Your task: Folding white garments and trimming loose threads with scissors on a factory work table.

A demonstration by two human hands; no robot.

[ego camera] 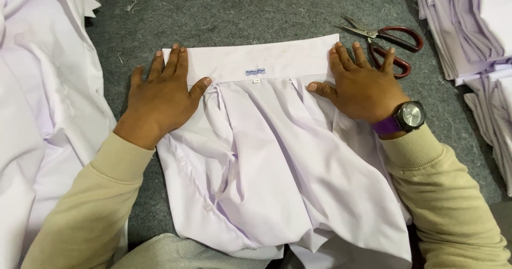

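Note:
A pale lilac-white shirt (277,162) lies on the grey felt table (240,18), its flat collar band (256,61) turned away from me and a small label at the middle. My left hand (160,95) presses flat on the left end of the collar band, fingers spread. At the right end of the band my right hand (362,85) lies flat too, with a wristwatch on a purple strap (408,117) at the wrist. Neither hand holds anything. Both sleeves are beige.
Red-handled scissors (392,42) lie just beyond my right hand's fingertips. A stack of folded pale shirts (469,29) fills the right edge. Loose white shirts (42,103) are heaped on the left. Thread scraps dot the felt.

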